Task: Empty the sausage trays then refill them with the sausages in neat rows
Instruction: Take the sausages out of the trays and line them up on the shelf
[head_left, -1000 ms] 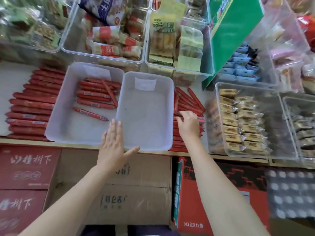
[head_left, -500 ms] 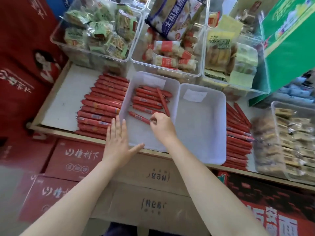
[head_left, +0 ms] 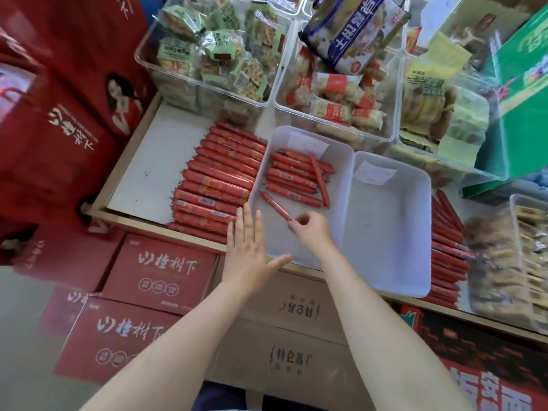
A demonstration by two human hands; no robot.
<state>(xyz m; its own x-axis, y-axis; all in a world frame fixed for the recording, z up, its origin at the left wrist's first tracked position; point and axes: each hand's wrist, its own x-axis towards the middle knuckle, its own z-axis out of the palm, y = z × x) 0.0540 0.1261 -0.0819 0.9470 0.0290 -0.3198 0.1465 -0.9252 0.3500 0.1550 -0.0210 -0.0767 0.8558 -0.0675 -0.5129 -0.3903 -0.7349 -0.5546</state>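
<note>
Two trays stand side by side on the shelf (head_left: 166, 149): the left tray (head_left: 341, 179) holds a few sausages (head_left: 292, 176), and the right tray (head_left: 421, 232) lies at its 3 o'clock. A sausage row (head_left: 216, 185) lies at 9 o'clock of the left tray, and snack bins (head_left: 207, 84) stand at 12 o'clock.

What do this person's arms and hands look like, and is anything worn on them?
Both forearms are bare right to the frame edge: no sleeves show. The left hand and right hand wear no gloves, and no rings, watch or bracelets are visible. The fingers are uncovered.
</note>
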